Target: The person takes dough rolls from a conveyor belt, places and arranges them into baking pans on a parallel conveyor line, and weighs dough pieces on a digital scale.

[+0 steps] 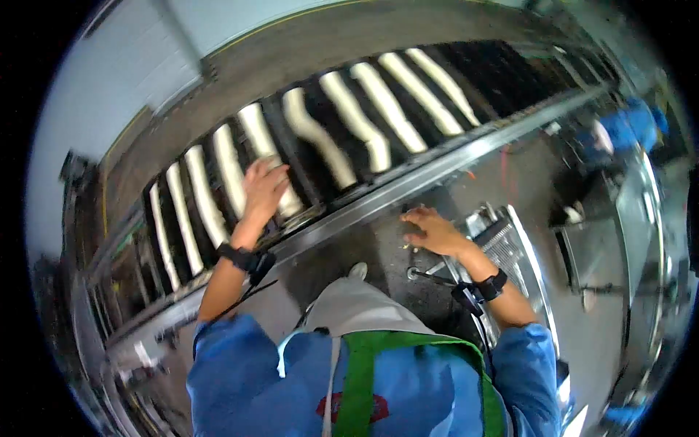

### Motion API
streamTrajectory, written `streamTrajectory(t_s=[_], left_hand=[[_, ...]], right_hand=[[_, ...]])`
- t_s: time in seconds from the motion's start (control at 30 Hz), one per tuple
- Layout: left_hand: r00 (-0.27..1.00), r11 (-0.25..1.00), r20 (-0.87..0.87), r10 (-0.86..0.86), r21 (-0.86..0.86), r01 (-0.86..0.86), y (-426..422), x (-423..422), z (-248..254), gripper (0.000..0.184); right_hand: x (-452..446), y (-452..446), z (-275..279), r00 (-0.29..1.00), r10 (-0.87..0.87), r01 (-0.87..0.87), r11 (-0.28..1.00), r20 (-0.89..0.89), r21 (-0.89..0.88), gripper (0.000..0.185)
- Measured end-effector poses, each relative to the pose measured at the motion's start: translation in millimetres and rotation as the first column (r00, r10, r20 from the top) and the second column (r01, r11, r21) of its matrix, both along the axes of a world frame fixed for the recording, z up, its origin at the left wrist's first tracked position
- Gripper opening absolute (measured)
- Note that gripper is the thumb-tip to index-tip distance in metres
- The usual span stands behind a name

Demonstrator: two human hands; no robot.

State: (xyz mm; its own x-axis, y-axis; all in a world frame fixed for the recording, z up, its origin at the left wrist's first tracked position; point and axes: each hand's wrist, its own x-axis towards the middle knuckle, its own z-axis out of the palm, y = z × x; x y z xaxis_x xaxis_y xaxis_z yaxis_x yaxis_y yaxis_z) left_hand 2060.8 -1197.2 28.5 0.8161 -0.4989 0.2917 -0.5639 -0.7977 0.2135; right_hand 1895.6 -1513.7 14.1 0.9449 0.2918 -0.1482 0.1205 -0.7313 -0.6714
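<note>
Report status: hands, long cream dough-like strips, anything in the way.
Left hand over one strip on flat black bed. Right hand open, off strips, near grey metal rail. No obstruction visible.

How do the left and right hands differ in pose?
The left hand lies over a pale strip, fingers pointing to the far side; the right hand hovers on the near side of the metal rail, fingers pointing left. Both have a black strap at the wrist.

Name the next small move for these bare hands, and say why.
Probably bring the right hand up to the curved, cream-coloured strip on the black conveyor: it looks empty and hovers off the conveyor, while the left hand rests over the neighbouring straighter strip.
</note>
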Motion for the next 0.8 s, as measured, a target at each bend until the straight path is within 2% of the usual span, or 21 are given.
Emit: streamTrajectory(t_s=[0.07, 0.17, 0.2, 0.27, 0.3, 0.33, 0.4, 0.47, 0.6, 0.63, 0.67, 0.7, 0.73, 0.8], left_hand=[[1.0, 0.999, -0.004, -0.025, 0.04, 0.025, -44.4, 9.8, 13.7, 0.026], [0.988, 0.982, -0.089, -0.129, 0.127, 0.14, -111.9, 25.1, 10.4, 0.029], [0.977, 0.972, -0.074, -0.198, 0.117, 0.206, -139.0, 31.9, 2.2, 0.031], [0.942, 0.935, -0.064, -0.33, 0.114, 0.336, -200.9, 37.1, -11.4, 0.033], [0.901, 0.899, -0.095, -0.424, 0.081, 0.431, -233.0, 41.2, -20.7, 0.037], [0.888, 0.883, -0.113, -0.446, 0.106, 0.457, -240.4, 23.9, -10.8, 0.041], [0.848, 0.847, -0.111, -0.518, 0.075, 0.527, -286.5, 16.3, -18.6, 0.045], [0.836, 0.844, -0.164, -0.523, 0.039, 0.535, -317.6, 13.6, -24.3, 0.046], [0.815, 0.808, 0.023, -0.579, 0.147, 0.57, -400.5, 20.1, -61.1, 0.044], [0.807, 0.798, 0.012, -0.59, 0.16, 0.581, -416.0, 26.5, -72.5, 0.045], [0.777, 0.801, 0.2, -0.597, 0.2, 0.564, -427.8, 39.3, -98.5, 0.042], [0.814, 0.792, 0.036, -0.58, 0.255, 0.554, -438.0, 36.3, -83.1, 0.039], [0.745, 0.766, 0.18, -0.643, 0.187, 0.615, -441.7, 44.1, -95.8, 0.028], [0.779, 0.772, -0.113, -0.616, -0.279, 0.57, -459.4, 85.1, -147.1, 0.026]], right_hand=[[-23.3, -41.2, -25.2, 0.996, -0.083, 0.082, 0.995, 0.015, 0.063, 0.039], [-65.1, -85.6, -47.6, 0.97, -0.237, 0.24, 0.97, -0.05, 0.042, 0.039], [-78.5, -96.8, -52.0, 0.955, -0.278, 0.286, 0.956, -0.104, 0.069, 0.04], [-111.5, -120.9, -58.4, 0.92, -0.387, 0.391, 0.919, -0.068, 0.053, 0.039], [-127.4, -128.3, -57.6, 0.876, -0.477, 0.482, 0.874, -0.08, 0.066, 0.039], [-151.3, -109.1, -52.1, 0.822, -0.564, 0.569, 0.819, -0.077, 0.07, 0.038], [-184.3, -104.2, -56.2, 0.683, -0.683, 0.721, 0.687, -0.261, 0.091, 0.038], [-215.3, -86.8, -73.8, 0.628, -0.74, 0.771, 0.635, -0.242, 0.059, 0.037], [-283.4, -67.4, -81.7, 0.35, -0.897, 0.933, 0.36, -0.27, 0.012, 0.033], [-299.6, -61.9, -88.6, 0.274, -0.903, 0.956, 0.294, -0.33, -0.012, 0.031], [-318.0, -57.8, -97.5, 0.396, -0.899, 0.915, 0.404, -0.187, -0.006, 0.03], [-330.8, -52.3, -102.1, 0.355, -0.916, 0.927, 0.371, -0.187, -0.059, 0.031], [-343.3, -44.0, -107.6, 0.298, -0.934, 0.94, 0.324, -0.198, -0.111, 0.031], [-369.5, -18.6, -124.7, 0.032, -0.988, 0.991, 0.012, -0.153, 0.132, 0.032]])
